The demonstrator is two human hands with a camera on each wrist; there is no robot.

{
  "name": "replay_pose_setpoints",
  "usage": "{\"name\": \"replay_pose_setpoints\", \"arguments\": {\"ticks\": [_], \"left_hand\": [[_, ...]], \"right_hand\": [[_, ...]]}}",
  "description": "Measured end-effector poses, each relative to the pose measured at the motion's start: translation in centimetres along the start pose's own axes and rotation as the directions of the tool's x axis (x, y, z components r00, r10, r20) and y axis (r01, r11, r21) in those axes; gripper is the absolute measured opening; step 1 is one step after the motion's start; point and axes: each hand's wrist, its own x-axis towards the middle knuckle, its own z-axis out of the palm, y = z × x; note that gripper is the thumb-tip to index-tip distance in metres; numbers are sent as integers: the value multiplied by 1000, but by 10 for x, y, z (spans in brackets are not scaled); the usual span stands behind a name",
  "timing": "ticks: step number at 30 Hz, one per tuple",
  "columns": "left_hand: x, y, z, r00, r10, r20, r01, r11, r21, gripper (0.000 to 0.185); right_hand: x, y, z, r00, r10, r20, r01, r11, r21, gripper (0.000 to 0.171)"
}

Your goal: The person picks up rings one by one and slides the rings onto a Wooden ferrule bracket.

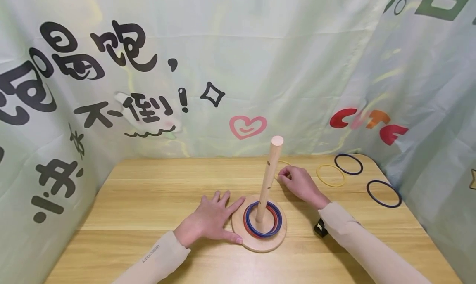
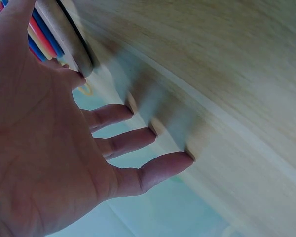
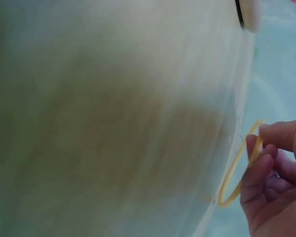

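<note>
A wooden peg (image 1: 265, 185) rises from a round wooden base (image 1: 260, 244) in the head view. Blue and red rings (image 1: 268, 235) lie around its foot; the left wrist view shows a yellow one among those stacked rings (image 2: 42, 37). My left hand (image 1: 212, 218) has its fingers spread, with thumb and forefinger touching the base's left edge and the other fingertips on the table. Behind and right of the peg, my right hand (image 1: 299, 184) pinches a yellow ring (image 3: 227, 185) between thumb and fingers. In the head view the peg and hand partly hide that ring.
At the table's right lie another yellow ring (image 1: 331, 184) and two dark blue rings, one far back (image 1: 348, 173) and one nearer the right edge (image 1: 384, 205). Printed cloth (image 1: 297, 69) hangs behind and beside the wooden table (image 1: 148, 209).
</note>
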Motion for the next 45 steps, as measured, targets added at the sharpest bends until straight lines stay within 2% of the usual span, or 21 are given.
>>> {"name": "replay_pose_setpoints", "arguments": {"ticks": [5,14,20,27,31,38,45], "left_hand": [[0,0,0,1000,5,-11,-5,1000,7,120],[-1,0,-1,1000,12,-21,-12,999,35,120],[-1,0,1,1000,11,-17,-10,999,33,120],[-1,-1,2,1000,12,-24,-12,1000,12,120],[-1,-1,0,1000,13,-25,-13,1000,13,121],[-1,-1,-1,999,18,-32,-17,999,31,120],[-1,-1,0,999,19,-31,-19,1000,17,121]], "right_hand": [[-7,-3,-6,997,-52,-58,50,998,-36,6],[-20,-12,-19,991,-93,-99,88,995,-54,16],[-30,-20,-34,981,-130,-145,117,989,-91,13],[-46,-27,-52,976,-154,-152,138,984,-110,9],[-59,-32,-62,971,-167,-172,151,984,-99,7],[-76,-46,-80,942,-246,-226,235,969,-77,11],[-90,-69,-99,948,-188,-258,201,979,25,11]]}}
